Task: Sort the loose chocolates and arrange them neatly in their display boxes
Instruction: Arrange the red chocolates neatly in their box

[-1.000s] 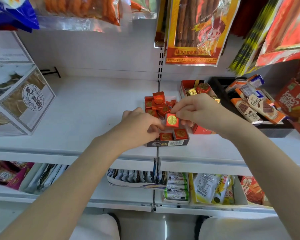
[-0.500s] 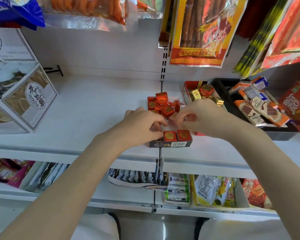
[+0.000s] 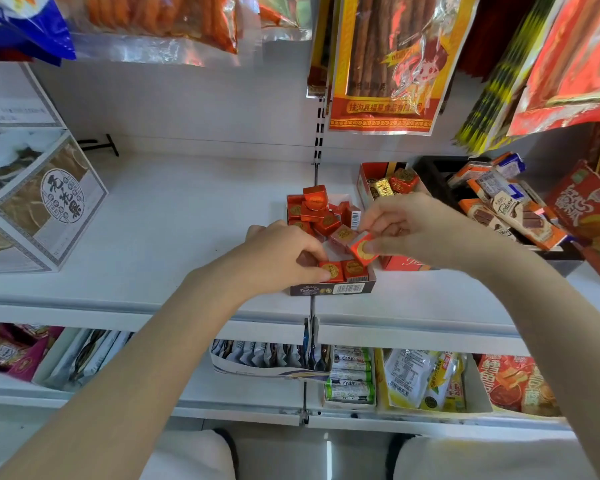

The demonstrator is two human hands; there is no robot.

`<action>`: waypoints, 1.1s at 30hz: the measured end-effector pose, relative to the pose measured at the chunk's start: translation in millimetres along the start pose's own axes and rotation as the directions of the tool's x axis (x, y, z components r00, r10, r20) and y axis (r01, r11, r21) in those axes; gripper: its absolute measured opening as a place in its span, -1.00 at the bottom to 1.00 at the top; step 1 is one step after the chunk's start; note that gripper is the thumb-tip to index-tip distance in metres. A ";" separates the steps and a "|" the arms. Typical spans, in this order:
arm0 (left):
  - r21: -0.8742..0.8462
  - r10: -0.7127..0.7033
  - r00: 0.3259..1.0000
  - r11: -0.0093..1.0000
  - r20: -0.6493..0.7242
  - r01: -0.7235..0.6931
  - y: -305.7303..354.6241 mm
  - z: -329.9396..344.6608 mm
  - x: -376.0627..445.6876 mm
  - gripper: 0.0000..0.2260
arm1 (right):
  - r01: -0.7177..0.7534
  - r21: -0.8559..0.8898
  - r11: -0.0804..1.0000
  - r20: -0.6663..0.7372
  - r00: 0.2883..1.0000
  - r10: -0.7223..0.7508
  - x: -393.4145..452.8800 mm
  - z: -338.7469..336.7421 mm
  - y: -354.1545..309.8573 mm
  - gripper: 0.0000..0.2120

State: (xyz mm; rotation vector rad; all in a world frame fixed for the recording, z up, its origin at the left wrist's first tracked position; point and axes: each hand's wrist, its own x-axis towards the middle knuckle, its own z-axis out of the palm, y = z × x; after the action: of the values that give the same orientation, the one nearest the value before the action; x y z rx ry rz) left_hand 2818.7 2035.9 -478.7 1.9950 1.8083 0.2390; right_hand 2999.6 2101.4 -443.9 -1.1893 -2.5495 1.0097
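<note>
A small dark display box [image 3: 331, 289] with a barcode stands at the front of the white shelf [image 3: 174, 216]. Two red square chocolates [image 3: 343, 270] sit upright in its front row, and several more lie in a loose heap [image 3: 314, 209] behind. My left hand [image 3: 281, 254] is curled at the box's left side, fingertips touching the front-left chocolate. My right hand [image 3: 406, 226] pinches one red chocolate with a gold emblem [image 3: 361, 249], tilted just above the box's right side. A red display box [image 3: 392, 185] behind holds gold and red chocolates.
A black tray of chocolate bars [image 3: 506, 209] and red snack boxes [image 3: 582, 216] stand at right. A large white carton [image 3: 39, 206] stands at left. Snack bags [image 3: 381, 60] hang overhead. The lower shelf holds more packets [image 3: 420, 379].
My right hand lowered a chocolate into the box, then picked up another red chocolate, which it now holds tilted at the box's right. My left hand stayed at the box's left side.
</note>
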 end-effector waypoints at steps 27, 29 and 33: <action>-0.029 0.002 0.995 1.000 0.101 0.001 -1.9 -5.5 -2.1 -0.72 | -0.003 -0.469 0.883 0.059 0.998 0.035 9.7 23.0 -13.9 -0.84; -0.048 0.018 0.992 0.999 0.128 -0.012 -4.5 -5.5 -1.3 -0.75 | 0.008 -0.466 0.885 0.094 0.995 0.041 9.3 20.9 -14.6 -0.86; -0.087 0.025 0.988 0.996 0.151 -0.011 -7.8 -5.1 -1.1 -0.66 | 0.035 -0.438 0.898 0.154 0.987 0.036 7.1 18.1 -14.6 -0.92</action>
State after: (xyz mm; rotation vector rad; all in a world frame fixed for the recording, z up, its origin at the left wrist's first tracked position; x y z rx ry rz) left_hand 2809.5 2036.3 -477.3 1.9166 1.6584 0.1624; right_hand 2978.5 2090.6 -449.4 -1.2481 -3.0124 0.5540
